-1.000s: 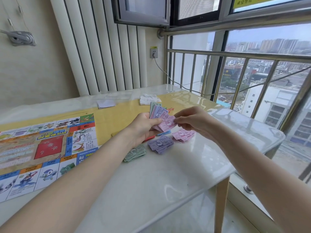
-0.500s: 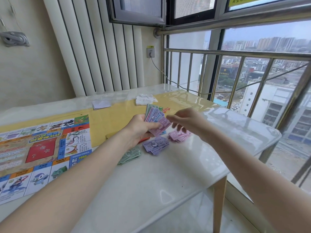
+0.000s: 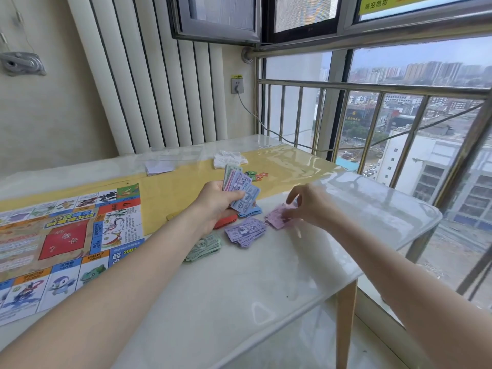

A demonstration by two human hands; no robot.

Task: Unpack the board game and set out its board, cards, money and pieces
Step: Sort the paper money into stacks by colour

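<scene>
My left hand (image 3: 213, 203) grips a fanned wad of play money (image 3: 241, 186) above the table, a blue note on top. My right hand (image 3: 310, 206) rests its fingertips on a pink pile of notes (image 3: 275, 218) lying on the table. A purple pile (image 3: 246, 231) lies just left of the pink one, a green pile (image 3: 205, 247) lies nearer me, and a blue pile (image 3: 251, 212) sits under the wad. A red piece (image 3: 226, 221) shows below my left hand. The colourful game board (image 3: 66, 235) lies unfolded at the left.
The glossy white table (image 3: 239, 302) ends in a rounded edge at the right, beside a railing and window. At the back lie a white cloth (image 3: 229, 158), a white card stack (image 3: 159, 167) and small wrapped pieces (image 3: 255, 175). A power cord hangs from the wall socket (image 3: 237, 85).
My right hand has drawn a pink note off the wad and lowered it onto the pink pile. The wad's top note is now blue. The left hand has stayed in place.
</scene>
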